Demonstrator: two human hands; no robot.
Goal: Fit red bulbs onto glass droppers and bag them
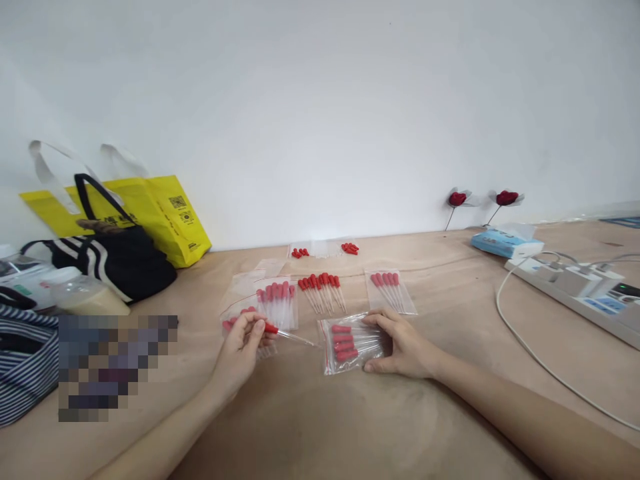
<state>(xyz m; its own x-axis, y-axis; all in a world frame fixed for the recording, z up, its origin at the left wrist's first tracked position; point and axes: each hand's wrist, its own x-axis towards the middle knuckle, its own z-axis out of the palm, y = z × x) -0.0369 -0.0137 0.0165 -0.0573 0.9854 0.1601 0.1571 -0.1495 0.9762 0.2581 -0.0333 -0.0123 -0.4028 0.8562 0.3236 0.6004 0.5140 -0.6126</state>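
Between the thumb and fingers of my left hand (243,343) is a glass dropper (295,338) with a red rubber bulb, its thin tip pointing right. My right hand (403,343) grips the right end of a clear zip bag (327,347) that lies on the table and holds several red-bulbed droppers. Left of it, partly behind my left hand, lie more filled bags (277,303). Loose droppers (323,290) are fanned out just beyond the held bag. Another bag of droppers (387,290) rests beyond my right hand.
Red bulbs (350,249) and clear bags lie near the wall. At the left stand a yellow bag (175,227), a black bag (135,263) and a jar (85,293). On the right are a tissue pack (505,243), a power strip (600,303) and a white cable (530,357).
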